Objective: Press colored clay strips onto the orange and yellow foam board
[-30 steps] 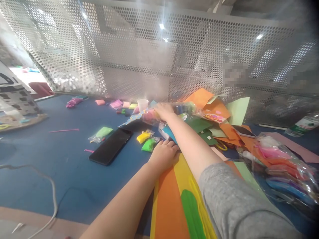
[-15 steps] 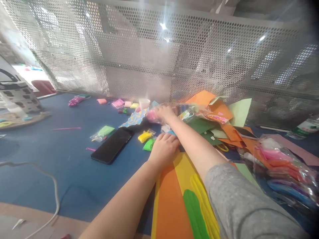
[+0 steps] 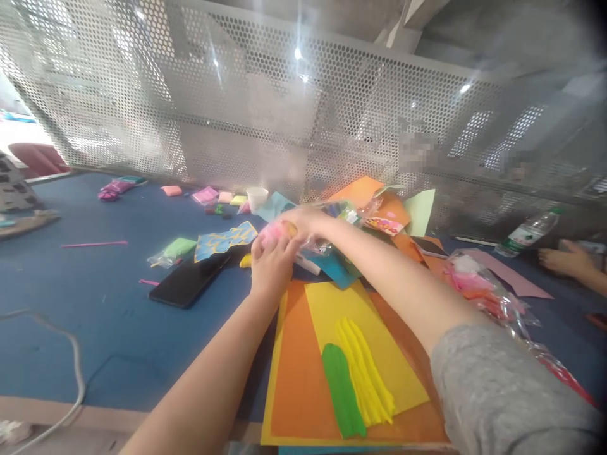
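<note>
A clear plastic bag with pink and other coloured contents point(image 3: 277, 234) lies toward the back of the blue table, and both my hands are on it. My left hand point(image 3: 272, 262) curls its fingers over the front of the bag. My right hand point(image 3: 306, 222) reaches across to its far side, fingers closed on it and partly hidden. Below my hands lie orange and yellow paper sheets point(image 3: 303, 366), topped by a flattened green clay piece point(image 3: 344, 395) and ridged yellow clay strips point(image 3: 365, 373). A blue-and-yellow patterned piece point(image 3: 225, 242) sits left of my left hand.
A black phone point(image 3: 184, 284) lies left of my hands. Paper scraps point(image 3: 391, 208) pile up behind my right arm, with a bag of clay packs point(image 3: 478, 287) to the right. A bottle point(image 3: 531, 232) and another person's hand point(image 3: 564, 258) are at far right. Perforated metal panels point(image 3: 284, 126) stand behind.
My left hand has moved up and forward onto the pink bag, joining my right hand. The patterned piece has shifted toward the phone. The view has turned right, bringing another person's hand into sight.
</note>
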Demonstrator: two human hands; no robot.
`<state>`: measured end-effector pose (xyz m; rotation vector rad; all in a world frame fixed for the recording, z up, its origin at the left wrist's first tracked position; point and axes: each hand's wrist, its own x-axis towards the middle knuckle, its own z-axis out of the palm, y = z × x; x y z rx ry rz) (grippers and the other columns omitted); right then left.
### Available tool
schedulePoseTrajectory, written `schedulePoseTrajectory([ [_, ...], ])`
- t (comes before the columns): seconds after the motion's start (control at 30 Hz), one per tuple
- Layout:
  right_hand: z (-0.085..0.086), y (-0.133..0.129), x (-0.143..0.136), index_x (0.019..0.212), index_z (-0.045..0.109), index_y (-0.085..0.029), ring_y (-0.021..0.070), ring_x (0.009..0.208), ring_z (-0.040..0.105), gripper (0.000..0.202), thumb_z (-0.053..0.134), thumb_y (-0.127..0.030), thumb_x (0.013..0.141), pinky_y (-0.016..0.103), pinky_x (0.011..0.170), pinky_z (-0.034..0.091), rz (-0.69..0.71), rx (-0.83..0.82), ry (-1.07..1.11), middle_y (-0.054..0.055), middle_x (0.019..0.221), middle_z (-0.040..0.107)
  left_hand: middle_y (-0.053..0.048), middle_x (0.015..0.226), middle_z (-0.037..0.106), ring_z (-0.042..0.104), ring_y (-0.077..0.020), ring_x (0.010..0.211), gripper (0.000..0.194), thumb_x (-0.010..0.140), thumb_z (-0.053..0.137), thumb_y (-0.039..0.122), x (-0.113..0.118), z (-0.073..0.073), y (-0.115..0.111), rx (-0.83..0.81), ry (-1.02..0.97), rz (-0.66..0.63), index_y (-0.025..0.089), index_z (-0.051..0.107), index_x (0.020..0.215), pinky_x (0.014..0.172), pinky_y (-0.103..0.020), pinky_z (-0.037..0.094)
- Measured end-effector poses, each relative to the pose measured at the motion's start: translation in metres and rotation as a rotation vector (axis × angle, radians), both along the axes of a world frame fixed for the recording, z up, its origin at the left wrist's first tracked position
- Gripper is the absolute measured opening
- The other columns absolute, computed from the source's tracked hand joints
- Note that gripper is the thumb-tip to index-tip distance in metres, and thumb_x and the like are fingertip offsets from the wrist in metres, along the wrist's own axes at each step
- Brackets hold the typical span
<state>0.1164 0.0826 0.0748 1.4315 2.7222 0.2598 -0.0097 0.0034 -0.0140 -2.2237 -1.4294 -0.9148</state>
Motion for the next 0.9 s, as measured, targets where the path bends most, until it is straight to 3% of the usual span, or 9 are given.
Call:
schedulePoseTrajectory([
  [0.13,0.011,-0.008,0.026,0.122,0.058,-0.026,0.0192,0.106,0.062,0.049,0.066,-0.031,0.074,0.024,0.084,0.046,0.001,-0.078,0.177,0.002,0.124,0.065,-0.006,0.087,0.067,0.059,-0.0231,0.095,0.037,0.084,0.036,0.003,-0.003,0.003,0.000,0.011,0.047,-0.014,0.024,0.065,0.092,0.105,-0.046,0.025],
  [0.27,0.009,-0.018,0.039,0.126,0.055,-0.023,0.0189,0.115,0.057,0.055,0.067,-0.028,0.073,0.026,0.092,0.044,-0.005,-0.088,0.257,0.005,0.132,0.060,-0.006,0.088,0.066,0.059,-0.0220,0.091,0.030,0.084,0.038,0.006,-0.003,0.006,0.000,0.053,0.061,-0.097,0.021,0.063,0.087,0.100,-0.042,0.030],
  [0.37,0.002,-0.024,0.045,0.138,0.043,-0.028,0.0213,0.115,0.058,0.071,0.069,-0.026,0.071,0.029,0.090,0.045,0.017,-0.034,0.128,0.004,0.136,0.056,-0.007,0.098,0.066,0.060,-0.0236,0.093,0.025,0.082,0.043,0.012,-0.003,0.006,-0.001,0.054,0.003,-0.121,0.020,0.063,0.096,0.095,-0.043,0.033],
  [0.47,-0.007,-0.028,0.059,0.144,0.033,-0.030,0.0265,0.117,0.056,0.083,0.069,-0.017,0.070,0.035,0.089,0.045,-0.115,0.141,-0.111,0.009,0.136,0.055,-0.009,0.095,0.067,0.061,-0.0257,0.091,0.028,0.081,0.044,0.015,-0.003,0.003,-0.001,-0.013,-0.030,-0.070,0.018,0.063,0.101,0.092,-0.045,0.034],
  [0.57,-0.017,-0.030,0.077,0.139,0.041,-0.023,0.0304,0.116,0.056,0.069,0.062,-0.011,0.074,0.040,0.089,0.044,-0.273,0.253,-0.170,0.016,0.130,0.058,-0.008,0.090,0.069,0.062,-0.0249,0.089,0.026,0.081,0.042,0.016,-0.001,0.002,0.000,-0.067,-0.029,-0.071,0.019,0.065,0.092,0.097,-0.047,0.030],
  [0.67,-0.022,-0.031,0.087,0.132,0.047,-0.016,0.0315,0.114,0.057,0.055,0.055,-0.009,0.078,0.043,0.091,0.042,-0.323,0.282,-0.129,0.019,0.124,0.061,-0.008,0.093,0.069,0.063,-0.0236,0.090,0.024,0.082,0.043,0.019,0.001,0.003,0.001,-0.089,-0.067,-0.057,0.019,0.067,0.083,0.101,-0.047,0.029],
  [0.8,-0.019,-0.033,0.090,0.130,0.048,-0.019,0.0279,0.105,0.062,0.051,0.056,-0.023,0.080,0.037,0.084,0.047,-0.317,0.246,-0.030,0.014,0.120,0.065,-0.007,0.075,0.069,0.063,-0.0239,0.085,0.042,0.089,0.041,0.043,0.002,0.002,0.004,-0.149,-0.116,0.052,0.020,0.064,0.063,0.098,-0.046,0.034],
  [0.9,-0.010,-0.035,0.094,0.134,0.047,-0.025,0.0237,0.104,0.063,0.057,0.059,-0.031,0.078,0.031,0.084,0.048,-0.279,0.189,0.041,0.006,0.122,0.065,-0.009,0.080,0.069,0.062,-0.0261,0.091,0.043,0.090,0.041,0.047,0.000,-0.002,0.007,-0.134,-0.085,0.110,0.020,0.065,0.067,0.097,-0.046,0.036],
])
